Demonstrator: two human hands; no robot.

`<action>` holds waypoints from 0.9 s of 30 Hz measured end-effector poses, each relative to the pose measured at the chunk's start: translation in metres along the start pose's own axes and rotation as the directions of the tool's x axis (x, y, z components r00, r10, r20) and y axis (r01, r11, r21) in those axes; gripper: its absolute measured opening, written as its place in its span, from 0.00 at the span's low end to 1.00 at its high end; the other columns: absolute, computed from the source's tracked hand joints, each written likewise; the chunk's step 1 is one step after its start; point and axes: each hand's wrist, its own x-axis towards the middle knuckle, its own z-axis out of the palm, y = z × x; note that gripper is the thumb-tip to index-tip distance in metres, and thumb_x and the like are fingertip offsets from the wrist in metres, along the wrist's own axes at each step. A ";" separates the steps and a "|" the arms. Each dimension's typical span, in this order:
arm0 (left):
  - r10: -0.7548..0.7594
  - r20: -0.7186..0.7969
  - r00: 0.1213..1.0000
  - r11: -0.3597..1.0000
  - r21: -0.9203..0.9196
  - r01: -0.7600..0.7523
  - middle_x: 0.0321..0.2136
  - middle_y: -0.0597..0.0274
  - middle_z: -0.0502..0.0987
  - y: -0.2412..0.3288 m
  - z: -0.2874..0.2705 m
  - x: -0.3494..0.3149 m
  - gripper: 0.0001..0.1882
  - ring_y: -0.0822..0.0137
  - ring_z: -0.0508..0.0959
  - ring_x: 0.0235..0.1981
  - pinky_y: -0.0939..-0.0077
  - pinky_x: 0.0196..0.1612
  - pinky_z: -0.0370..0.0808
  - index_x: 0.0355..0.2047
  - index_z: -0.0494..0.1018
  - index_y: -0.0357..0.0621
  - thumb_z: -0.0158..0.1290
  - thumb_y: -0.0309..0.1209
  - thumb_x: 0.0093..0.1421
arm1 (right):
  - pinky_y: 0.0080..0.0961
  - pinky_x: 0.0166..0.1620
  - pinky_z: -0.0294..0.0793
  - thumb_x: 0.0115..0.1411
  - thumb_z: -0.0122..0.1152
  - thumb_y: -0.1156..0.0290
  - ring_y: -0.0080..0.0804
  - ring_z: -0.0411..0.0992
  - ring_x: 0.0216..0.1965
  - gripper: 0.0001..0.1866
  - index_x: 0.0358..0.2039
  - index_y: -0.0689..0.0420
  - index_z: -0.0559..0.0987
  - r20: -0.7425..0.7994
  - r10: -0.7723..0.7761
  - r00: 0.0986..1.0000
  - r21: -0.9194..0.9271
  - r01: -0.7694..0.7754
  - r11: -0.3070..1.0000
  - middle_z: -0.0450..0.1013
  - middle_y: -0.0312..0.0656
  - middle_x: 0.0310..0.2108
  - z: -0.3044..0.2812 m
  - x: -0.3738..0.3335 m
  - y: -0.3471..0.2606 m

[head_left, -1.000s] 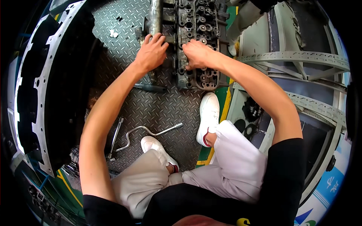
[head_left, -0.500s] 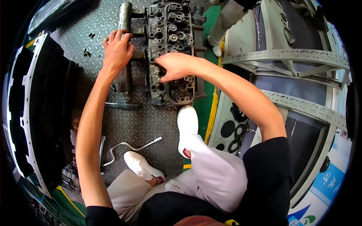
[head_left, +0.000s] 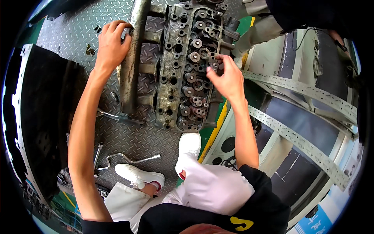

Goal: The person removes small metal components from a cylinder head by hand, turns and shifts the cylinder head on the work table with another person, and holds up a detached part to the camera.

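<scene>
A greasy metal cylinder head [head_left: 171, 91], with several round valve springs [head_left: 191, 77] exposed along its right half, lies on the diamond-plate floor. Along its left side runs a manifold [head_left: 134, 58], a thick rusty pipe with stubby branches reaching toward the head. My left hand [head_left: 111, 45] rests its bent fingertips against the pipe's left side near the top, thumb apart. Over the head's right edge is my right hand [head_left: 230, 78], thumb and forefinger spread beside the valve gear. Whether those fingertips touch the metal I cannot tell.
A dark-handled tool [head_left: 128, 119] lies just below the manifold. Nearer my shoes is a bent speed-handle wrench [head_left: 124, 156]. A large dark part with a pale flange [head_left: 18, 97] stands at left, grey metal frames [head_left: 300, 89] at right. Another person's leg [head_left: 259, 33] is at upper right.
My right hand has moved from the head's left part to its right edge, fingers spreading. My left hand has slid off the pipe's top to its left side. The view has shifted.
</scene>
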 end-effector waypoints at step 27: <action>-0.086 -0.161 0.983 0.992 0.074 0.099 0.46 0.51 0.75 0.025 0.021 -0.007 0.19 0.49 0.71 0.51 0.59 0.56 0.67 0.52 0.70 0.41 0.48 0.30 0.60 | 0.40 0.33 0.77 0.54 0.66 0.62 0.51 0.77 0.29 0.17 0.33 0.63 0.75 0.037 0.032 0.999 -0.254 -0.021 0.967 0.77 0.53 0.26 0.014 0.008 -0.005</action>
